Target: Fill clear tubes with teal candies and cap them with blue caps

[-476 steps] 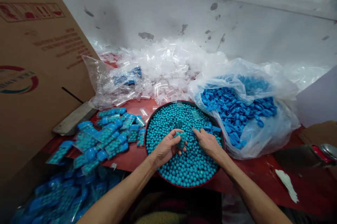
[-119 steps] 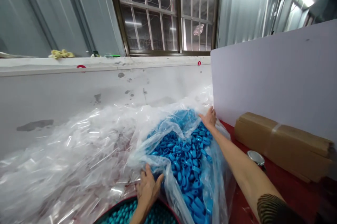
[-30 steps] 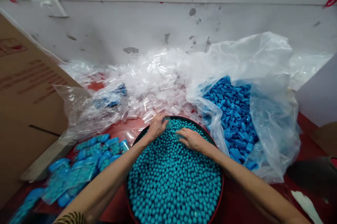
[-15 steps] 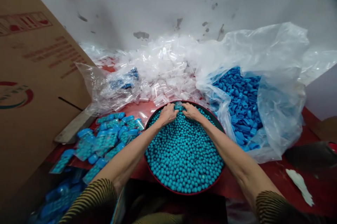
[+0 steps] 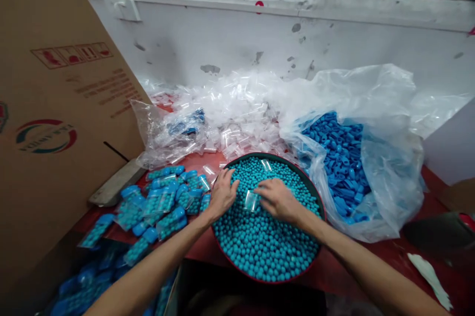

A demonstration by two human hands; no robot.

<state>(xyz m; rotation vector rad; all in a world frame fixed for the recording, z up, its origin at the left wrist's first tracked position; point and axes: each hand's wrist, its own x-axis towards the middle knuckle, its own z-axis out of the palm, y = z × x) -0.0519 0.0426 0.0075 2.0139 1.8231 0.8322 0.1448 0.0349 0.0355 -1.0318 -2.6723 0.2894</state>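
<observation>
Cardboard carton (image 5: 55, 108) is standing along the far left of a red table (image 5: 371, 256), where a person is working bare-handed over a round tray (image 5: 267, 281) heaped with teal beads (image 5: 263, 246). Next to the carton, blue-topped filled packets (image 5: 163, 202) are lying in a loose heap just beside the tray's left edge. Left hand (image 5: 221, 194) is resting palm down on the beads at that edge, its fingers spread. Just to its right, a clear tube (image 5: 251, 200) (small and see-through) is sitting on the beads near the tray's middle, and right hand (image 5: 276, 199) is pinching the tube's right end in its fingertips. Behind the tray, empty clear tubes (image 5: 237, 108) are lying heaped against a stained white wall (image 5: 222, 43). At right, an open plastic bag (image 5: 389, 103) of blue caps (image 5: 341, 157) is slumping against the tray's rim
</observation>
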